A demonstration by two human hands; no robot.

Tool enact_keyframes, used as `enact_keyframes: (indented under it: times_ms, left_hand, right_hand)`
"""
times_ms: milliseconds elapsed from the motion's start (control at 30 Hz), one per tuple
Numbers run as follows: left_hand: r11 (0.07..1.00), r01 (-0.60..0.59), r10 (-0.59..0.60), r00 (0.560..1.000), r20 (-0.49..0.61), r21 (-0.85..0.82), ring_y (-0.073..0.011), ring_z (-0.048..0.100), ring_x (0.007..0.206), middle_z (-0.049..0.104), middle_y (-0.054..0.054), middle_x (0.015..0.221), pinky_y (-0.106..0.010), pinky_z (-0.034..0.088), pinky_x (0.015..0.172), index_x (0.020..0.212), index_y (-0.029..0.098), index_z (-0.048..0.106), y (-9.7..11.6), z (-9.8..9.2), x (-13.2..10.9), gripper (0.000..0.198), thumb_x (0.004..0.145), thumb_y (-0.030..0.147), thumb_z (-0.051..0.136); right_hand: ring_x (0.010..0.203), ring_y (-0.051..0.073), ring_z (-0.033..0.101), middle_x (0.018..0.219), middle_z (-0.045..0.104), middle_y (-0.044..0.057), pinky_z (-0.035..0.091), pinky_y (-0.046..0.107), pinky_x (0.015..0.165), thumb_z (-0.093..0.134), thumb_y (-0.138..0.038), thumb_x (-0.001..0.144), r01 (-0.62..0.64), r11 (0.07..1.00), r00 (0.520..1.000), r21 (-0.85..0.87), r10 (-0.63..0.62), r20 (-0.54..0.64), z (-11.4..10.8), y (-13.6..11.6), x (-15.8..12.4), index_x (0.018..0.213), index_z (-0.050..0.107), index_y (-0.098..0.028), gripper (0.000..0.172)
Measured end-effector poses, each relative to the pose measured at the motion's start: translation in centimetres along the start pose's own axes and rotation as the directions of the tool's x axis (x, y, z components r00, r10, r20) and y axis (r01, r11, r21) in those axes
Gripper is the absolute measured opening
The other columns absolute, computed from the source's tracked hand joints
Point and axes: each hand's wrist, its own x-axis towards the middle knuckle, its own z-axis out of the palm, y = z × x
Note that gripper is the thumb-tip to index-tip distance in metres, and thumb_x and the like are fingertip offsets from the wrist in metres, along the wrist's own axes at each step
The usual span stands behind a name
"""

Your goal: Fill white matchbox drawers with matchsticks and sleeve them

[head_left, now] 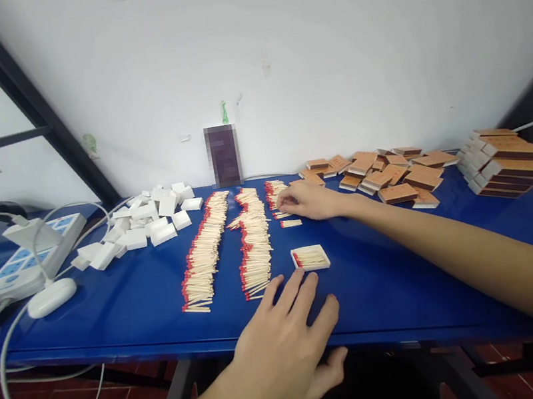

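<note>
My right hand [308, 199] reaches to the short row of red-tipped matches [275, 190], its thumb and fingers pinched on matches at that row's near end. A few matches [291, 222] lie apart just below it. Nearer to me, my left hand [288, 337] hovers by the table's front edge, fingers spread and holding nothing. Just beyond its fingertips lies a white matchbox tray [311, 258], partly filled with matches. Two long rows of matches, the left row [207, 253] and the middle row [254, 242], run away from me on the blue table [387, 295].
White empty trays [145, 218] are heaped at the back left. Brown matchbox sleeves [388, 173] lie piled at the back right, beside stacked matchboxes [503, 162]. A power strip [28, 261] with cables sits far left. A pixelated dark object [224, 155] leans on the wall.
</note>
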Motion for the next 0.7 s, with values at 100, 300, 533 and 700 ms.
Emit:
enact_keyframes:
  times_ms: [100, 300, 533, 700]
  left_hand:
    - [1.0, 0.0, 0.0, 1.0, 0.001, 0.003, -0.0333, 0.045, 0.134, 0.053, -0.017, 0.137, -0.048, 0.038, 0.108, 0.13, 0.016, 0.053, 0.01, -0.02, 0.02, 0.048, 0.092, 0.047, 0.05]
    - [1.0, 0.005, -0.005, 1.0, 0.006, -0.009, -0.033, 0.045, 0.134, 0.053, -0.017, 0.137, -0.048, 0.038, 0.109, 0.129, 0.016, 0.053, 0.03, -0.03, 0.08, 0.047, 0.093, 0.046, 0.049]
    - [1.0, 0.01, -0.01, 1.0, 0.012, -0.015, -0.0331, 0.044, 0.135, 0.052, -0.017, 0.138, -0.048, 0.037, 0.109, 0.13, 0.017, 0.053, 0.03, -0.08, 0.06, 0.047, 0.093, 0.046, 0.049]
    - [1.0, 0.005, -0.005, 1.0, 0.005, -0.01, -0.0333, 0.044, 0.134, 0.053, -0.017, 0.137, -0.049, 0.038, 0.109, 0.129, 0.016, 0.053, 0.03, 0.0, 0.07, 0.047, 0.093, 0.046, 0.049]
  right_hand:
    - [0.065, 0.015, 0.055, 0.074, 0.066, 0.003, 0.034, 0.027, 0.064, 0.051, -0.027, 0.088, -0.009, 1.0, 1.0, -0.016, 0.009, -0.001, 0.17, 0.02, -0.05, 0.086, 0.066, -0.017, 0.018]
    - [0.064, 0.015, 0.052, 0.072, 0.064, 0.002, 0.033, 0.027, 0.063, 0.05, -0.028, 0.089, -0.013, 0.999, 1.0, -0.035, 0.013, 0.01, 0.12, -0.17, -0.27, 0.085, 0.064, -0.018, 0.018]
    - [0.064, 0.015, 0.051, 0.073, 0.063, 0.003, 0.031, 0.027, 0.064, 0.048, -0.03, 0.091, 0.009, 0.999, 0.999, -0.05, -0.007, 0.045, -0.14, -0.16, -0.35, 0.084, 0.061, -0.018, 0.02]
    - [0.068, 0.016, 0.052, 0.077, 0.064, 0.005, 0.033, 0.028, 0.065, 0.047, -0.029, 0.09, 0.013, 0.999, 0.998, -0.052, -0.01, 0.067, -0.43, -0.26, -0.39, 0.084, 0.061, -0.017, 0.02]
